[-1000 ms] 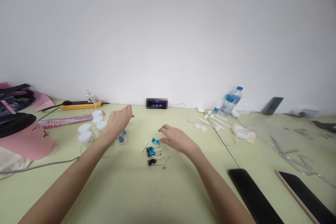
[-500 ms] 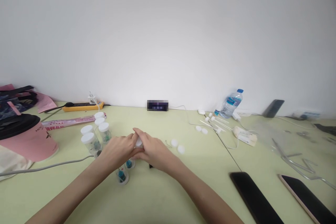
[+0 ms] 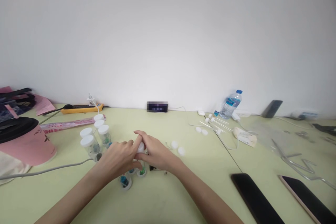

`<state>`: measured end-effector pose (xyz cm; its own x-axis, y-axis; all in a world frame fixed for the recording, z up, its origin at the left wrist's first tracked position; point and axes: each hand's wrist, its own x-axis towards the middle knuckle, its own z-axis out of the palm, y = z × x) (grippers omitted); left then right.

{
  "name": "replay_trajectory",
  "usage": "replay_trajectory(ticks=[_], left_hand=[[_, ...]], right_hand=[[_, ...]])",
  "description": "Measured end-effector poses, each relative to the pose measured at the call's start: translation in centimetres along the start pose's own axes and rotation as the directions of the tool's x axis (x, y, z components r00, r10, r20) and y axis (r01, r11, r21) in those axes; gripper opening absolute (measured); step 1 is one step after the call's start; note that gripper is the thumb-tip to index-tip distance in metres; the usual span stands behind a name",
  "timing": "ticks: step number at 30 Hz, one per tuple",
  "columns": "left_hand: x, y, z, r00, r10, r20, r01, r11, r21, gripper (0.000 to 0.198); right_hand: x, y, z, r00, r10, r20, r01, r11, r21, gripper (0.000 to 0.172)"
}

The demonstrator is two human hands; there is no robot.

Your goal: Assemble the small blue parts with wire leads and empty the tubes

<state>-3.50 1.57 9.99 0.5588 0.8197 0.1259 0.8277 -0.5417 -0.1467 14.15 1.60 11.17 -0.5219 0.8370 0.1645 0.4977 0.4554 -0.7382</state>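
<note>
My left hand (image 3: 122,154) and my right hand (image 3: 154,150) meet around a small clear jar (image 3: 142,171) with something green inside. Its white lid (image 3: 140,147) shows between my fingers, and both hands are closed on it. Just left and below stands an uncapped clear jar (image 3: 125,182) with a blue item in it; another jar is partly hidden beneath my left hand. Several white-lidded jars (image 3: 89,141) stand beyond my left hand. Loose white lids (image 3: 181,151) lie to the right of my right hand.
A pink cup (image 3: 28,143) stands far left, a yellow power strip (image 3: 81,109) behind it. White stick parts (image 3: 219,124), a water bottle (image 3: 231,105) and a packet (image 3: 244,137) lie or stand at right. Two phones (image 3: 254,196) lie at front right; a grey cable (image 3: 52,169) crosses the left.
My hands have shifted slightly right and down around the lid. The green-filled jar below them now shows, and the uncapped jar sits a little further right.
</note>
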Motion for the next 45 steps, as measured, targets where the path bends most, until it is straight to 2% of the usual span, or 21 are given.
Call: replay_trajectory(ticks=[3,6,9,14,17,20,24,30,34,36,38,41,45], left_hand=[[0.0,0.2,-0.4,0.999,0.036,0.005,-0.036,0.999,0.009,0.075],[0.0,0.1,-0.8,0.998,0.057,-0.006,-0.057,0.998,0.026,0.087],[0.0,0.2,-0.9,0.999,0.052,-0.013,-0.052,0.998,0.018,0.084],[-0.1,-0.5,-1.0,1.000,0.008,0.003,-0.008,1.000,-0.008,0.084],[0.1,-2.1,-1.4,0.998,-0.059,0.017,0.058,0.997,0.043,0.080],[0.5,-3.8,-1.6,0.980,-0.200,0.022,0.196,0.973,0.120,0.077],[1.1,-4.8,-1.0,0.969,-0.245,0.005,0.242,0.960,0.140,0.070],[1.4,-4.5,0.3,0.925,-0.349,-0.152,0.373,0.910,0.179,0.061],[1.5,-4.4,0.3,0.898,-0.402,-0.181,0.429,0.891,0.150,0.059],[1.6,-4.4,0.5,0.895,-0.396,-0.204,0.427,0.893,0.140,0.057],[1.7,-4.6,0.7,0.902,-0.367,-0.226,0.402,0.905,0.136,0.055],[1.7,-4.7,0.9,0.909,-0.331,-0.253,0.373,0.918,0.138,0.052],[1.5,-4.6,0.5,0.923,-0.296,-0.245,0.333,0.934,0.127,0.050]], right_hand=[[-0.1,0.0,0.0,0.999,-0.015,0.048,0.011,0.996,0.087,0.071],[0.0,0.1,0.3,0.996,0.016,0.089,-0.029,0.988,0.153,0.084],[0.3,0.0,1.4,0.999,0.030,0.016,-0.033,0.975,0.219,0.089],[0.5,0.1,2.9,0.992,0.022,-0.127,0.008,0.973,0.232,0.074],[0.4,0.3,3.2,0.979,-0.068,-0.194,0.090,0.990,0.107,0.054],[0.0,0.3,3.5,0.963,-0.213,-0.165,0.197,0.974,-0.109,0.030],[-0.7,-0.4,3.9,0.955,-0.289,-0.065,0.248,0.900,-0.358,0.031],[-2.0,-2.6,3.9,0.958,-0.285,0.041,0.237,0.700,-0.674,0.028],[-2.2,-3.2,4.5,0.942,-0.332,0.041,0.240,0.586,-0.774,0.048],[-2.1,-3.0,5.0,0.929,-0.368,0.036,0.246,0.544,-0.802,0.050],[-1.8,-2.6,5.2,0.925,-0.378,0.033,0.242,0.522,-0.818,0.035],[-1.7,-2.2,4.9,0.943,-0.333,0.001,0.191,0.537,-0.821,0.015],[-2.1,-2.6,3.3,0.958,-0.287,-0.022,0.152,0.569,-0.808,0.009]])
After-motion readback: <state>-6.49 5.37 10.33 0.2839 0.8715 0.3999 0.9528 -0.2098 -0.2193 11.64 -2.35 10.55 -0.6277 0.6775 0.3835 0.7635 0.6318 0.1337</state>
